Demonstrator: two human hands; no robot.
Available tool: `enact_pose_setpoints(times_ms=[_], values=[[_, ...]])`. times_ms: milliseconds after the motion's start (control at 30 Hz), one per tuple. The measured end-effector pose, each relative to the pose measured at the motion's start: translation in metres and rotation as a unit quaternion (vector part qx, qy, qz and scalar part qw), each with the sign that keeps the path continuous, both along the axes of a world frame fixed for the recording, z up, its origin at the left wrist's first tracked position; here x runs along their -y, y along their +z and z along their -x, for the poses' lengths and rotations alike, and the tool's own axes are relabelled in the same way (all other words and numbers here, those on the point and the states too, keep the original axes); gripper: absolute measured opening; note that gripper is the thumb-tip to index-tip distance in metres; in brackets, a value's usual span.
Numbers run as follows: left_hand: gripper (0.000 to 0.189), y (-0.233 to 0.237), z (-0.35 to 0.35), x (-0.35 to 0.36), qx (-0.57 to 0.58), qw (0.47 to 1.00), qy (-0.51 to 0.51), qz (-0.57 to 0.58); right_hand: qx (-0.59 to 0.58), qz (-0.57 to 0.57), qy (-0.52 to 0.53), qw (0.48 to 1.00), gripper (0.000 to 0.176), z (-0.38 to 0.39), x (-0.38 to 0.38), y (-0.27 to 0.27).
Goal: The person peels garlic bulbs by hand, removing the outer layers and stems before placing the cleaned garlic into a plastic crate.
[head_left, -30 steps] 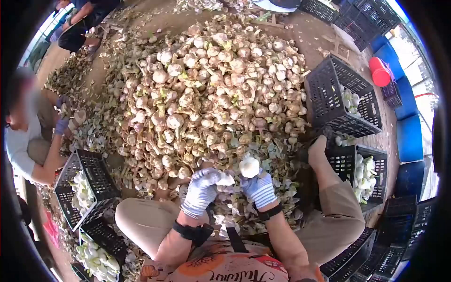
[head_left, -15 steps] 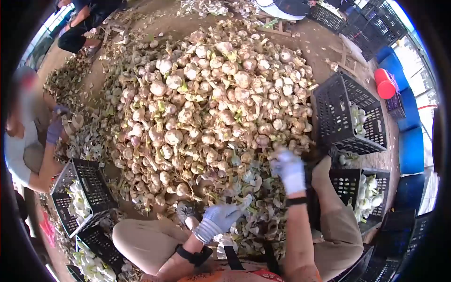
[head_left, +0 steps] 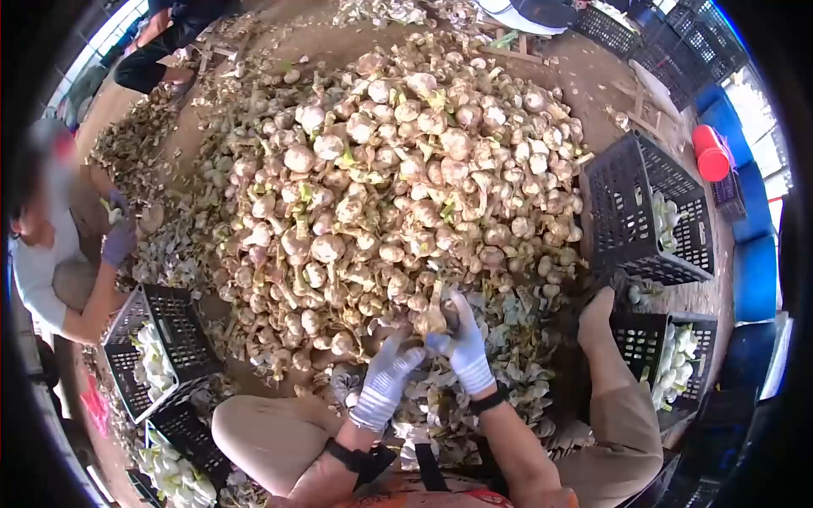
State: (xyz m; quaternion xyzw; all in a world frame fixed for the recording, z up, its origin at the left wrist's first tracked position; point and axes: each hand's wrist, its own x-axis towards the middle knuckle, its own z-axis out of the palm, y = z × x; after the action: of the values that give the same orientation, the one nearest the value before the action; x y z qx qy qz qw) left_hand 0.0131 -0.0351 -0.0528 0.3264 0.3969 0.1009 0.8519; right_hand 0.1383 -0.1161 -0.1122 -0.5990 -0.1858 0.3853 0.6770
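The gloved right hand [head_left: 464, 347] has swung back from beside the black plastic crate [head_left: 644, 212] to join the gloved left hand [head_left: 383, 377] at the near edge of the heap [head_left: 406, 169], both sets of fingers curled around one unpeeled tan garlic bulb [head_left: 432, 320], seemingly a fresh pick-up that next calls for lifting it clear.

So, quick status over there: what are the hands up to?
Right hand gripping a garlic bulb at the pile edge. Left hand against it, grip unclear. Loose skins underneath, nothing in the way.

Bright daylight, fisheye warp, dark vignetted corners.
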Motion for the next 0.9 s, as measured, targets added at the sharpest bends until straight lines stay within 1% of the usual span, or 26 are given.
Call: enact_pose_setpoints(times_ms=[33, 67, 100, 167, 200, 233, 267, 300, 333, 367, 400, 433, 467, 500, 533, 567, 633, 667, 733, 767, 833, 867, 900], values=[[0.059, -0.007, 0.005, 0.001, 0.055, 0.995, 0.031, 0.072, -0.096, -0.091, -0.002, 0.991, 0.084, 0.013, 0.005, 0.01], [0.057, -0.008, 0.005, 0.004, 0.102, 0.988, 0.073, 0.092, -0.059, -0.055, 0.02, 0.997, 0.089, 0.026, 0.01, 0.025], [0.054, -0.007, 0.005, 0.007, 0.149, 0.975, 0.115, 0.114, -0.011, -0.07, -0.007, 0.997, 0.085, 0.038, 0.013, 0.034], [0.048, 0.003, 0.013, 0.005, 0.166, 0.976, 0.112, 0.088, -0.064, 0.028, 0.056, 0.996, 0.07, 0.04, 0.027, 0.04], [0.049, 0.009, 0.017, 0.006, 0.142, 0.983, 0.106, 0.038, 0.092, 0.073, 0.06, 0.991, 0.062, 0.032, 0.033, 0.041], [0.051, 0.014, 0.018, 0.007, 0.121, 0.987, 0.103, -0.012, 0.249, 0.117, 0.064, 0.959, 0.055, 0.024, 0.034, 0.048], [0.051, 0.019, 0.018, 0.01, 0.127, 0.987, 0.102, -0.011, -0.188, -0.007, -0.037, 0.982, 0.043, 0.028, 0.033, 0.055], [0.051, 0.025, 0.018, 0.012, 0.117, 0.987, 0.052, -0.101, -0.182, -0.007, -0.038, 0.983, 0.043, 0.028, 0.034, 0.064], [0.052, 0.03, 0.017, 0.014, 0.107, 0.975, 0.002, -0.193, -0.149, 0.063, -0.004, 0.987, 0.039, 0.026, 0.032, 0.081], [0.049, 0.035, 0.017, 0.017, 0.081, 0.956, -0.008, -0.283, -0.118, 0.134, 0.03, 0.984, 0.035, 0.026, 0.028, 0.097], [0.047, 0.03, 0.019, 0.018, 0.055, 0.934, -0.026, -0.351, -0.133, 0.124, -0.012, 0.983, 0.027, 0.03, 0.022, 0.108], [0.046, 0.029, 0.02, 0.018, 0.028, 0.908, -0.043, -0.417, -0.13, 0.125, -0.011, 0.984, 0.027, 0.033, 0.022, 0.108], [0.046, 0.029, 0.02, 0.016, 0.031, 0.907, -0.041, -0.418, -0.107, 0.108, -0.021, 0.988, 0.027, 0.033, 0.021, 0.104], [0.045, 0.03, 0.02, 0.014, 0.018, 0.868, -0.051, -0.494, -0.088, 0.091, -0.031, 0.991, 0.028, 0.034, 0.02, 0.096], [0.045, 0.031, 0.022, 0.014, 0.004, 0.822, -0.062, -0.566, -0.096, 0.069, -0.038, 0.992, 0.025, 0.034, 0.02, 0.087], [0.045, 0.03, 0.022, 0.013, 0.004, 0.822, -0.062, -0.566, -0.096, 0.07, -0.038, 0.992, 0.025, 0.034, 0.023, 0.081], [0.044, 0.027, 0.023, 0.012, 0.001, 0.747, -0.102, -0.657, -0.12, 0.057, -0.044, 0.99, 0.025, 0.033, 0.028, 0.072], [0.044, 0.03, 0.023, 0.012, 0.012, 0.723, -0.11, -0.682, -0.122, 0.059, -0.046, 0.99, 0.025, 0.032, 0.029, 0.067], [0.045, 0.026, 0.023, 0.011, 0.009, 0.727, -0.107, -0.679, -0.195, 0.019, -0.065, 0.978, 0.019, 0.032, 0.03, 0.064], [0.045, 0.025, 0.023, 0.011, 0.008, 0.728, -0.102, -0.678, -0.197, 0.021, -0.065, 0.978, 0.019, 0.033, 0.031, 0.067], [0.046, 0.029, 0.023, 0.009, 0.005, 0.737, -0.089, -0.669, -0.115, 0.056, -0.044, 0.991, 0.025, 0.032, 0.03, 0.078], [0.045, 0.033, 0.023, 0.006, 0.058, 0.924, -0.028, -0.378, 0.058, 0.088, 0.018, 0.994, 0.024, 0.026, 0.025, 0.087], [0.045, 0.035, 0.024, 0.003, 0.104, 0.993, 0.037, -0.039, -0.079, 0.046, 0.021, 0.996, 0.022, 0.026, 0.028, 0.103]])
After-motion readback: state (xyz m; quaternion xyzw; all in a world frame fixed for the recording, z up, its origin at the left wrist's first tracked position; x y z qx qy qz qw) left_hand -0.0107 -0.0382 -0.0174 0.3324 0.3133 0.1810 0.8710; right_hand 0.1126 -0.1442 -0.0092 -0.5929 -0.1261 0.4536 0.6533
